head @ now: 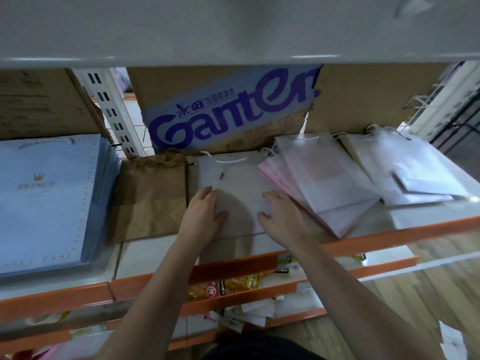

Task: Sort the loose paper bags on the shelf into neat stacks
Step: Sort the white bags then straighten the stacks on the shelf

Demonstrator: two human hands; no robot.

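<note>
Pressing down on a white paper bag [233, 178] lying flat mid-way along the shelf [389, 236], left hand [205, 211] and right hand [280, 216] both flat with fingers straight, brown bag [153, 198] just left, fanned pink and white bags [324, 183] against its right side, Ganten carton [228, 110] behind.

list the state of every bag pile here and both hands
white paper bag with cord handle, lying flat under both hands
left hand, open, pressing flat on the white bag
right hand, open, resting on the white bag's right side
brown kraft paper bag, flat, creased
pink paper bags, fanned askew, partly under the frosted white bags
frosted white bags, loose skewed pile
light blue paper bags, neat flat stack
</note>
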